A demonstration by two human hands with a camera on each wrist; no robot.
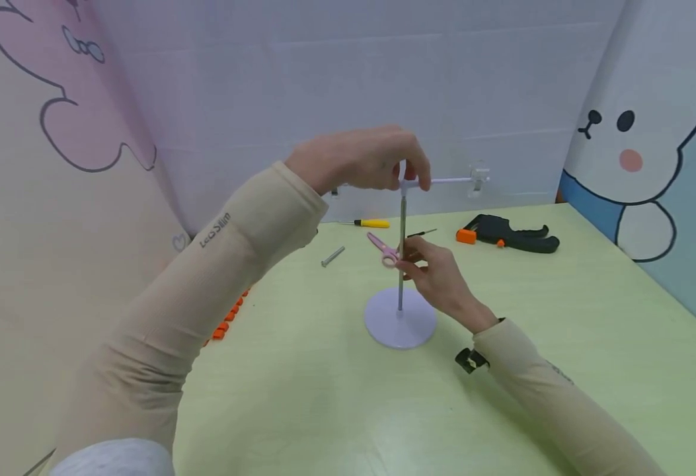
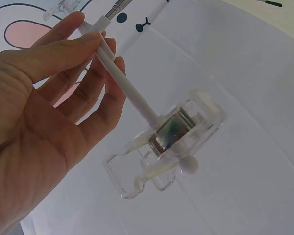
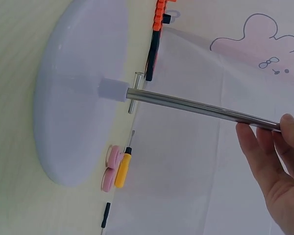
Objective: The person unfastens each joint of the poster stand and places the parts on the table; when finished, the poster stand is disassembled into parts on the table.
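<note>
Both curled hands [image 1: 374,158] [image 1: 439,277] pinch a stand [image 1: 403,218] on a green table [image 1: 300,383] near cartoon-printed walls [image 1: 651,125].

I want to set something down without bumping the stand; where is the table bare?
The table looks bare in front of the round base, between left sleeve and right sleeve, and again between right sleeve and black-and-orange tool. Behind the base is crowded: pink scissors, yellow screwdriver, metal rod. The right hand grips the pole.

- Stand base [image 1: 380,322] on the counter [image 1: 300,396], rod [image 3: 201,109] rising from its middle.
- Scissors [image 1: 386,250] behind the base, beside the rod.
- Bolt [image 1: 332,256] left of the scissors.
- Screwdriver [image 1: 373,223] behind both.
- Pistol-handled tool [image 1: 505,233] right of the scissors.
</note>
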